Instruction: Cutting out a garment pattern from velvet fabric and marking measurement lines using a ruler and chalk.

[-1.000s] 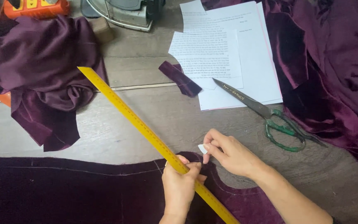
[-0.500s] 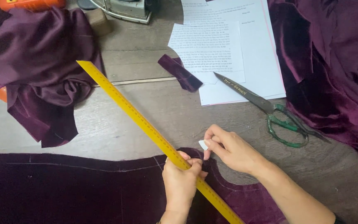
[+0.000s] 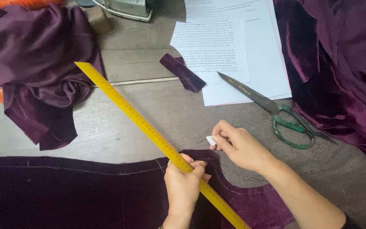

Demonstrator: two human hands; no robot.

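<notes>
While our left hand (image 3: 184, 186) wraps its fingers (image 3: 198, 166) closed around the yellow ruler (image 3: 149, 131), the ruler runs as a long diagonal from the far left of the wooden counter (image 3: 149, 110) down toward the near right edge of the view. It crosses the cut edge of the dark purple velvet panel (image 3: 64, 195) that lies flat along the near side, with faint chalk lines on it. Just to the right, our right hand (image 3: 240, 146) pinches a small white piece of tailor's chalk (image 3: 211, 140) between closed fingers, held over bare counter just beyond the velvet's curved cutout. Farther right lie green-handled scissors (image 3: 276, 112), blades resting partly on a stack of printed paper sheets (image 3: 242, 46). A small velvet scrap (image 3: 182, 73) sits at the left edge of those sheets. We see a crumpled heap of purple fabric (image 3: 34, 63) at the far left, more purple velvet (image 3: 339, 72) draped at the right, and a metal iron (image 3: 126, 7) at the far edge.
</notes>
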